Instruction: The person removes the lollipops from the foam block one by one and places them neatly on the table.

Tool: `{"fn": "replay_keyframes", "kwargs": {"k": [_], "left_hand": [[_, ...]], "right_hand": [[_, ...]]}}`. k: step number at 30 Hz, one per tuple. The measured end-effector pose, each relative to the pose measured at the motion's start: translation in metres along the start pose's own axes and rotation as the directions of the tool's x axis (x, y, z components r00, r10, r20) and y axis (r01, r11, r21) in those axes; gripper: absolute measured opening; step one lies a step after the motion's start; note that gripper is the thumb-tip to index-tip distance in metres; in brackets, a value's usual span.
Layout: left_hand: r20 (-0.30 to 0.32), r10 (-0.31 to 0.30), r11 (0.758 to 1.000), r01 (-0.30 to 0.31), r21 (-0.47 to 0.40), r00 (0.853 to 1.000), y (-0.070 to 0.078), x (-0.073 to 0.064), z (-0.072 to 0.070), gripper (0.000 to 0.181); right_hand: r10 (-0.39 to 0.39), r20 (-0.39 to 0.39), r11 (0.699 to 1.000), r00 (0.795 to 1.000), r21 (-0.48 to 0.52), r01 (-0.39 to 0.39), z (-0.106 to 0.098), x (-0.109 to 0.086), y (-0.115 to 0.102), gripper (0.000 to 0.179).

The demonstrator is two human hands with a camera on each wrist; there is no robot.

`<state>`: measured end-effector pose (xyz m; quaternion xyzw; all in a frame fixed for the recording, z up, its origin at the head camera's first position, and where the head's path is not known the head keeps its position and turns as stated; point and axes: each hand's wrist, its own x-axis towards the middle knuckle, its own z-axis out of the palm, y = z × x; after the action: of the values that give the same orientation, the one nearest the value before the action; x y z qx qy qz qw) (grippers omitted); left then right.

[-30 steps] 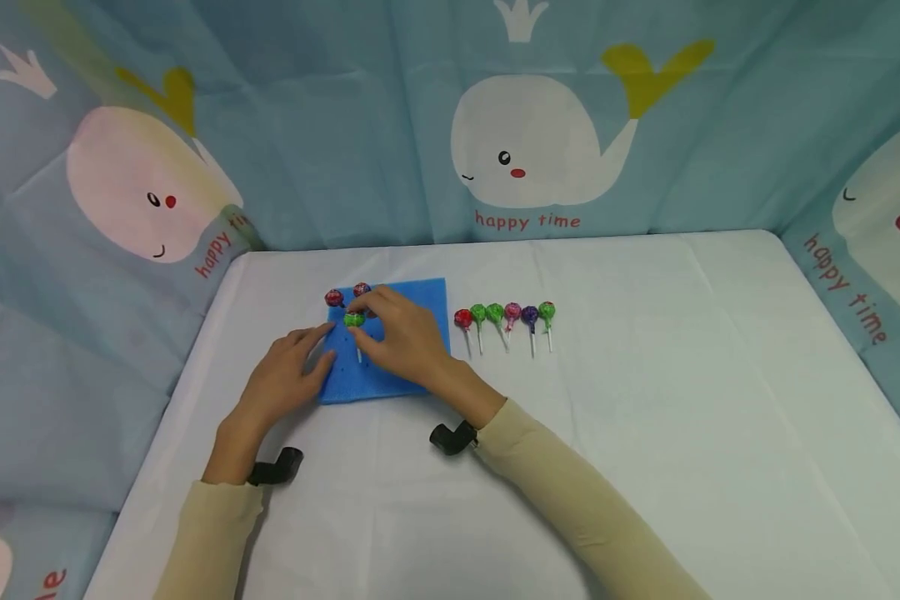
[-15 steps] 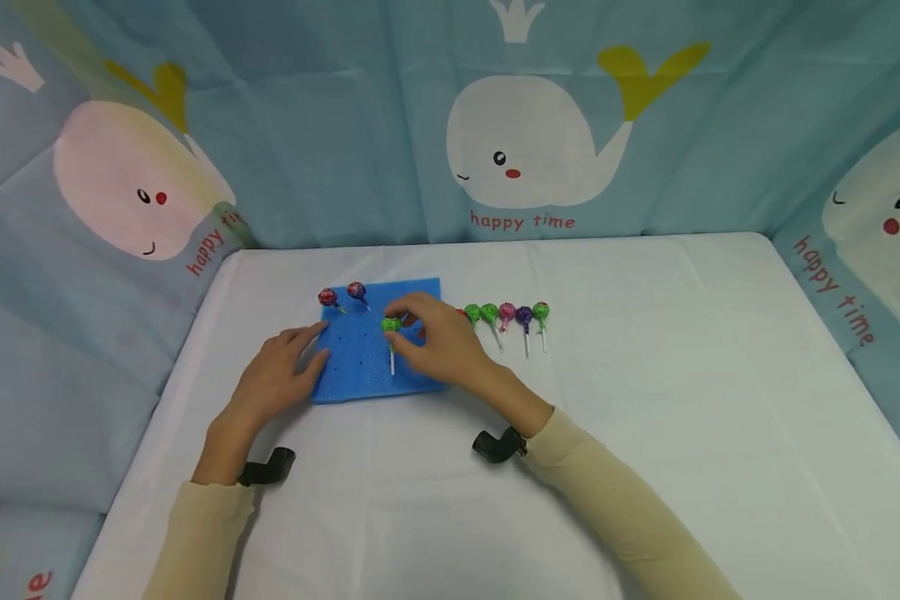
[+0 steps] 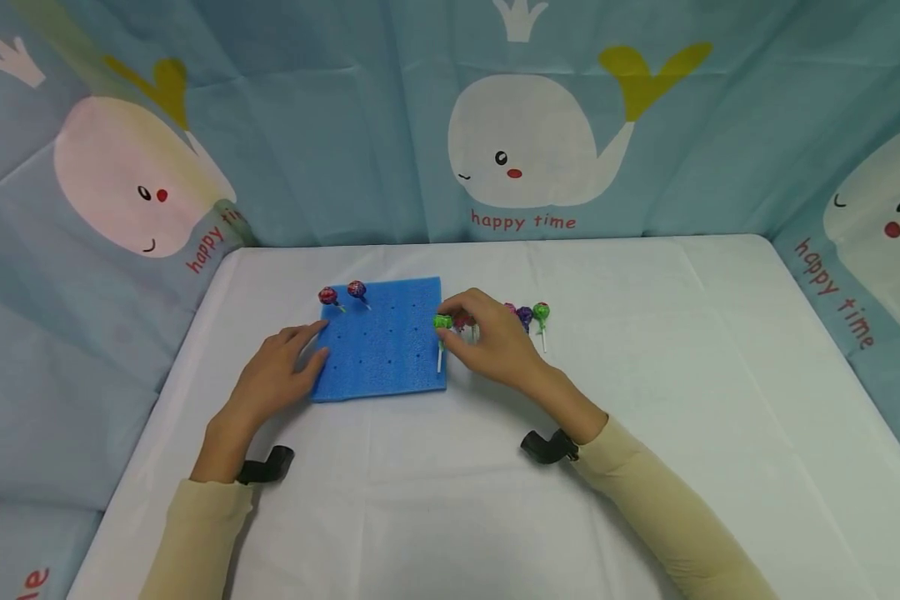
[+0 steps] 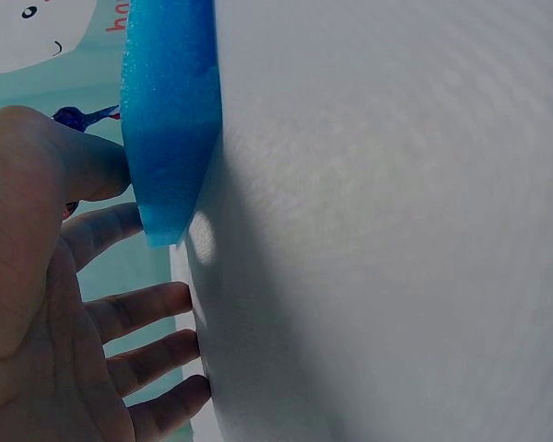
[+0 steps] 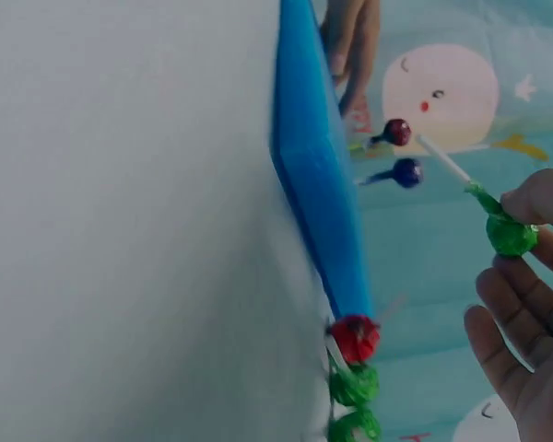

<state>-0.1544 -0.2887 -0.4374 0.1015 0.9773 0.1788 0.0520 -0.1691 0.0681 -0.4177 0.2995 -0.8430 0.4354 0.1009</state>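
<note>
My right hand [image 3: 495,342] pinches a green-wrapped lollipop [image 3: 442,322] between thumb and fingers, above the right edge of a blue foam block [image 3: 378,342]. In the right wrist view, the thumb is at the green candy head [image 5: 510,236] and the white stick points away from the hand. The foam has rows of small holes in its top. Two dark red and blue lollipops, one at the corner [image 3: 328,296] and one beside it [image 3: 357,289], stand stuck in its back left. My left hand [image 3: 273,375] touches the block's left edge, its fingers spread and fairly straight.
A row of lollipops lies on the white tablecloth [image 3: 645,358] right of the foam, partly behind my right hand. A purple one [image 3: 524,317] and a green one [image 3: 542,311] show at its right end. A whale-print curtain [image 3: 330,150] hangs behind the table.
My right hand has moved right with the green lollipop, from over the foam's left part to its right edge. The left hand has stayed at the foam's left edge.
</note>
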Motion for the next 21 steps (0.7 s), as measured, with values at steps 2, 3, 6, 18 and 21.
{"fn": "replay_keyframes", "kwargs": {"k": [2,3,6,18,21], "left_hand": [[0.002,-0.001,1.0,0.001,0.0,1.0,0.0,0.001,0.0,0.058],[0.003,-0.003,1.0,0.003,0.002,1.0,0.0,0.001,0.0,0.059],[0.01,-0.005,1.0,0.005,0.005,1.0,-0.001,0.002,0.001,0.059],[0.013,-0.009,1.0,0.009,0.007,1.0,0.002,0.002,0.0,0.058],[0.012,-0.007,1.0,0.007,0.004,1.0,0.002,0.002,0.0,0.058]], "right_hand": [[-0.016,-0.01,1.0,1.0,-0.025,0.016,-0.005,-0.004,0.001,0.025],[-0.025,-0.014,0.999,1.0,-0.048,0.024,-0.008,-0.006,0.002,0.024],[-0.041,-0.03,0.992,0.999,-0.122,0.037,-0.015,-0.011,0.004,0.023],[-0.05,-0.046,0.971,0.998,-0.234,0.038,-0.038,-0.03,0.021,0.025],[-0.039,-0.053,0.975,0.998,-0.219,0.026,-0.044,-0.034,0.024,0.026]]}}
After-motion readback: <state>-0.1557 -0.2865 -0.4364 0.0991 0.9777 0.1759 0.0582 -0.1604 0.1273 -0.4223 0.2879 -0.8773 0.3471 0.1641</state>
